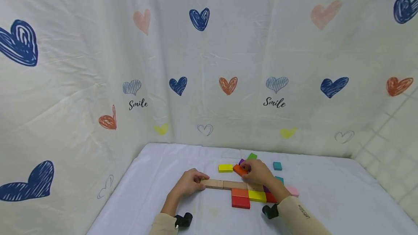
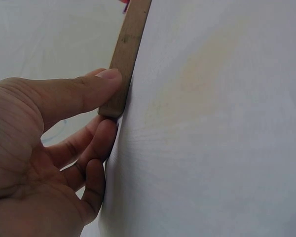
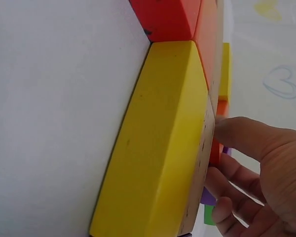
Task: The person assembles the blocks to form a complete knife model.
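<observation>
Saw a white curtain [image 1: 202, 57] printed with hearts, hung at twelve o'clock behind a white-covered table [image 1: 326, 191]. Found on it a row of wooden blocks [image 1: 235, 185], laid end to end, long axis from nine to three o'clock. Noted the left hand [image 1: 189, 183] at the nine o'clock end, thumb and fingertips narrowed in a pinch on the outermost block. Noted the right hand [image 1: 259, 171] over the three o'clock stretch, thumb and fingers drawn close about a far orange block [image 1: 239, 170]. Judged that block's angle the relation to watch: placed just on the twelve o'clock side of the row, at about nine o'clock from the right hand, long axis slanting from ten to four, out of line with the row. Judged the right hand clearly nearer, the left well apart at about eight o'clock from the block. Saw a far yellow block [image 1: 225, 168] just beside it at nine o'clock, a near yellow block [image 1: 257, 196] against the row's six o'clock side, and a small teal block [image 1: 277, 166] at two o'clock from the right hand.
</observation>
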`<action>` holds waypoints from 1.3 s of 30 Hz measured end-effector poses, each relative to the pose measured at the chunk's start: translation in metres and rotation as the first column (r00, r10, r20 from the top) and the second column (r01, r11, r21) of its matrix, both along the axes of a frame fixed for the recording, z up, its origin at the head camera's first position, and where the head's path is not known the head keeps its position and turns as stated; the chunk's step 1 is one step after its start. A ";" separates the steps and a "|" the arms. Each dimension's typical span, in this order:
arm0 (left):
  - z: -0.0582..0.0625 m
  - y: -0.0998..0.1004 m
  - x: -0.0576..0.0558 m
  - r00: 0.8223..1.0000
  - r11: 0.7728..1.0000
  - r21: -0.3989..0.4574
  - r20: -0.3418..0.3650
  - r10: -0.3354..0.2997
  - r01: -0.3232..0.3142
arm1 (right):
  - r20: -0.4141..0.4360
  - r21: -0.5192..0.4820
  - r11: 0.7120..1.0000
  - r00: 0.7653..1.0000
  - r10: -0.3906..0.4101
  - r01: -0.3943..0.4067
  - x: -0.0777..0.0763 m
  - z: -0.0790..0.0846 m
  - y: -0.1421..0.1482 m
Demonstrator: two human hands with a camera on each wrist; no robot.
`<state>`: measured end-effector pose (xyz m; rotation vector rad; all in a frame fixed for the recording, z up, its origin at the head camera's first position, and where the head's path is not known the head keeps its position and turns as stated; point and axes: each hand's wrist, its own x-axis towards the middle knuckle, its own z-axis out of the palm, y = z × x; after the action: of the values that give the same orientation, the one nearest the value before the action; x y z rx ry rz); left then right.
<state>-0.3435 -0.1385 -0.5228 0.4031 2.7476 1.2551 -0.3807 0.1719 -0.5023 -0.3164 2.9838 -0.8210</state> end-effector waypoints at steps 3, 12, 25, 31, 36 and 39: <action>-0.001 0.000 0.000 1.000 1.000 0.003 0.004 0.002 -0.002 | -0.008 0.006 1.000 1.000 0.010 -0.010 0.001 0.001 0.000; 0.000 0.001 0.001 1.000 1.000 0.015 0.017 0.006 -0.006 | -0.030 -0.035 0.999 0.999 0.031 -0.032 0.010 0.008 0.007; 0.002 0.001 0.001 1.000 1.000 0.015 0.002 -0.002 0.002 | -0.020 -0.108 0.988 0.994 0.106 -0.108 0.035 0.030 0.033; 0.000 0.000 -0.001 1.000 1.000 0.013 -0.002 -0.001 0.001 | 0.022 -0.148 0.980 0.991 0.135 -0.130 0.050 0.035 0.045; 0.001 -0.001 0.000 1.000 1.000 0.007 -0.016 -0.009 0.009 | 0.018 -0.130 0.974 0.982 0.190 -0.186 0.062 0.035 0.055; 0.001 0.000 0.001 1.000 1.000 0.006 -0.016 -0.012 0.012 | 0.027 -0.128 0.972 0.979 0.204 -0.199 0.068 0.034 0.061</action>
<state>-0.3429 -0.1389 -0.5214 0.4321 2.7507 1.2639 -0.3127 0.2328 -0.4687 -0.5888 2.8085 -0.9780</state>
